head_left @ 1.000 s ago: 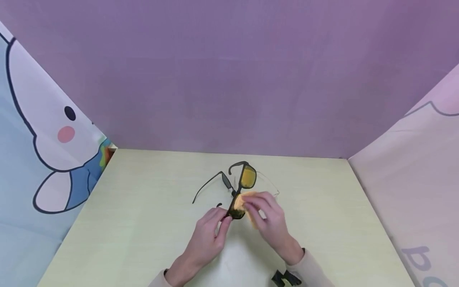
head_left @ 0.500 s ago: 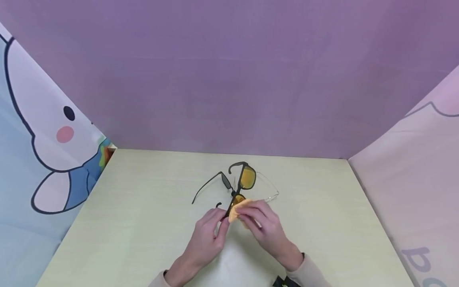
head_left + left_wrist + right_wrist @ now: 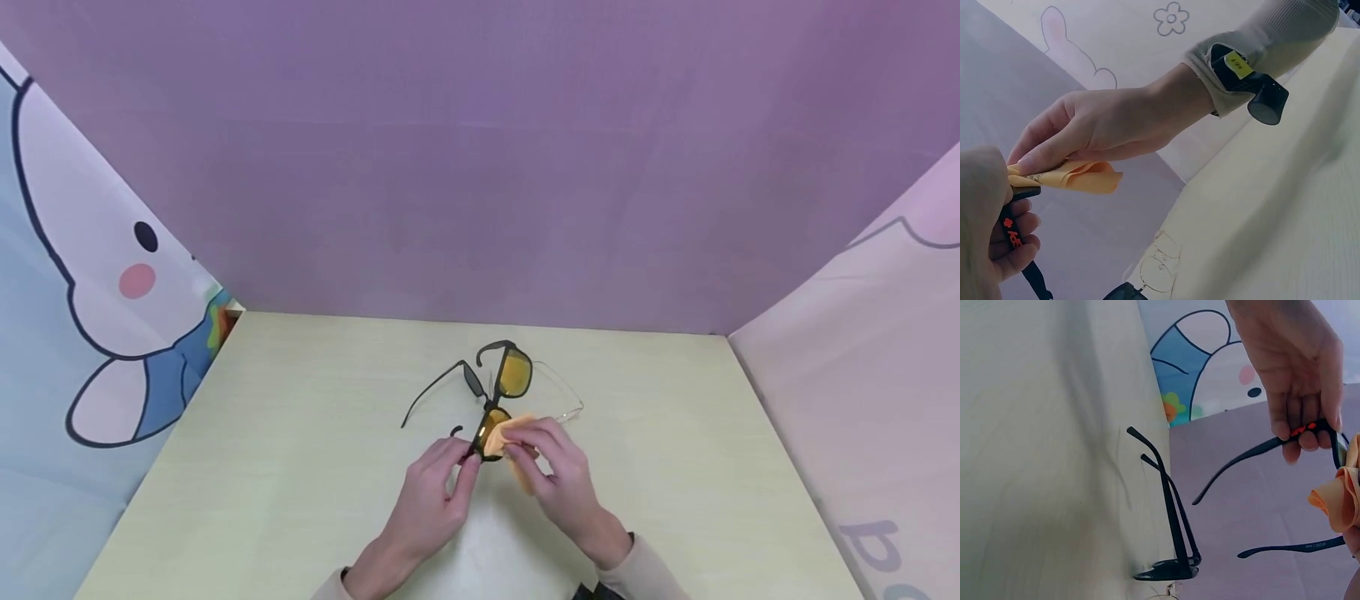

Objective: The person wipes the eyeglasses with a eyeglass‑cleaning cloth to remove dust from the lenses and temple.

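Black-framed glasses with yellow lenses [image 3: 515, 372] are held up at a slant above the table. My left hand [image 3: 435, 496] pinches them near the hinge at the lower end; in the right wrist view its fingers curl round a temple arm [image 3: 1235, 459] with orange-red lettering. An orange cloth [image 3: 498, 437] is pinched between the thumb and fingers of my right hand [image 3: 558, 475]. The cloth lies against the nearer lens and covers part of it. In the left wrist view, the cloth [image 3: 1094, 178] hangs folded below my right hand [image 3: 1104, 122].
Dark glasses [image 3: 472, 379] rest on the table behind the held pair, temple arms up in the right wrist view. Thin wire-framed glasses [image 3: 579, 407] lie to their right. A purple backdrop [image 3: 480, 167] rises at the table's [image 3: 300, 400] back edge, with printed cloths at both sides.
My right hand has moved the cloth down across the nearer lens, then slightly back up and right. My left hand and the glasses have stayed almost still.
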Motion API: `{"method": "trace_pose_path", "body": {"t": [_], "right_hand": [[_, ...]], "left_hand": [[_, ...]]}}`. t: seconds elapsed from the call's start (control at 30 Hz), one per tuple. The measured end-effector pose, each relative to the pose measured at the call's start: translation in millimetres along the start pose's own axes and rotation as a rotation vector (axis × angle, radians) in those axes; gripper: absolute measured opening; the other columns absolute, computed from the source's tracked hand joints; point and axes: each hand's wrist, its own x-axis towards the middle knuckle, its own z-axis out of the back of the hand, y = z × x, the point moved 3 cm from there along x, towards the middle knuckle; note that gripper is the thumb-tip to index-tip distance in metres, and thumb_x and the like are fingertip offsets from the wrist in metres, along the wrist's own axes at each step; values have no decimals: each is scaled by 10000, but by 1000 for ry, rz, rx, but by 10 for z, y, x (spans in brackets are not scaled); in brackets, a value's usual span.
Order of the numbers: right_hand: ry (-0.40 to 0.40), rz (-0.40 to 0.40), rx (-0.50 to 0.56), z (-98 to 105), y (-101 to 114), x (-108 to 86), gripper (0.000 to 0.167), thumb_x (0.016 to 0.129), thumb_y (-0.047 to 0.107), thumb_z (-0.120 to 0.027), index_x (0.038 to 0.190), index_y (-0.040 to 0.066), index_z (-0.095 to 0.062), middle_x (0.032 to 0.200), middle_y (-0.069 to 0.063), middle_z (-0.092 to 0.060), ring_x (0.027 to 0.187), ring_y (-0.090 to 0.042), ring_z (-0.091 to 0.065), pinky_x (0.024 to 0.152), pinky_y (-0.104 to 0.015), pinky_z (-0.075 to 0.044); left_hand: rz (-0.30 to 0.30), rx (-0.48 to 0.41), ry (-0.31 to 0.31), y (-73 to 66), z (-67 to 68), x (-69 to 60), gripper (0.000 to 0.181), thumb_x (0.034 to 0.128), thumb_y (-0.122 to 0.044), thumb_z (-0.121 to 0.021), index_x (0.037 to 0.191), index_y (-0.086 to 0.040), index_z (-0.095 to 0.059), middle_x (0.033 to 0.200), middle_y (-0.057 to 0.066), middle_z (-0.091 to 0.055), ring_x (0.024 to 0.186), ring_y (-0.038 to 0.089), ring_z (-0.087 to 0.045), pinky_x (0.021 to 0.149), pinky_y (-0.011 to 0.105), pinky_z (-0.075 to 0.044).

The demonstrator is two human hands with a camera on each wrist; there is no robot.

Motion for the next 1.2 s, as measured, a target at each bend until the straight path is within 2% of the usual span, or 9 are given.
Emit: {"method": "trace_pose_path", "body": {"t": [0.2, 0.37, 0.5, 0.67, 0.8, 0.9, 1.0, 1.07, 1.2], "right_hand": [[48, 56, 44, -29, 19, -11, 195, 1014, 107, -646, 1059, -77, -691, 1024, -180, -674, 815, -194, -654, 698, -135, -553], [-45, 92, 7, 119, -46, 120, 242, 1024, 115, -623, 1010, -121, -675, 903, -164, -661, 727, -180, -610, 678, -140, -538], [-149, 32, -57, 282, -143, 260, 276, 1020, 150, -640, 1024, -122, -689, 875, -163, -659, 733, -175, -594, 708, -143, -528], [-196, -43, -110, 406, -218, 371, 201, 973, 91, -695, 1079, -77, -725, 910, -168, -661, 774, -169, -594, 732, -136, -509], [-186, -55, -114, 380, -234, 410, 180, 938, 26, -704, 1092, -61, -737, 923, -163, -654, 745, -164, -601, 713, -131, -517], [-124, -4, -81, 280, -196, 394, 183, 970, 62, -681, 1076, -80, -727, 935, -167, -646, 749, -184, -622, 711, -132, -551], [-58, 78, -45, 186, -132, 353, 217, 1004, 110, -664, 1056, -91, -728, 966, -180, -653, 788, -214, -629, 701, -140, -558], [-42, 95, -37, 165, -115, 352, 230, 1010, 126, -662, 1048, -91, -729, 982, -185, -658, 795, -212, -625, 694, -139, -554], [-102, -7, -65, 240, -183, 436, 154, 938, 11, -699, 1062, -71, -738, 953, -168, -670, 758, -182, -615, 696, -134, -536]], "left_hand": [[36, -9, 2, 16, 11, -10, 74, 994, -52, -643, 1017, -88, -704, 952, -9, -707, 903, 77, -647, 761, 242, -584], [11, -3, 2, 34, -2, -28, 75, 992, -47, -651, 986, -101, -702, 944, -22, -715, 906, 96, -660, 783, 258, -589], [-9, 1, -1, 43, -6, -56, 86, 980, -38, -662, 952, -112, -698, 932, -38, -714, 913, 100, -664, 802, 271, -593], [-53, -14, 9, 46, -10, -77, 68, 977, -48, -666, 976, -101, -708, 951, -27, -720, 933, 118, -676, 838, 256, -586], [-103, -25, 17, 44, -16, -79, 78, 972, -40, -663, 1010, -86, -714, 964, -24, -716, 928, 123, -677, 852, 213, -566], [-132, -30, 19, 49, -9, -83, 90, 972, -27, -658, 1027, -72, -714, 963, -8, -713, 910, 129, -675, 840, 203, -563], [-119, -28, 18, 65, 12, -90, 88, 970, -26, -663, 1029, -63, -717, 966, 5, -718, 910, 125, -676, 825, 203, -568], [-103, -34, 24, 71, 26, -95, 95, 963, -24, -673, 1036, -59, -723, 975, 9, -723, 918, 123, -679, 826, 209, -573], [-104, -37, 48, 67, 36, -114, 102, 951, -26, -685, 1036, -59, -731, 988, -4, -728, 935, 121, -678, 846, 211, -569]]}}
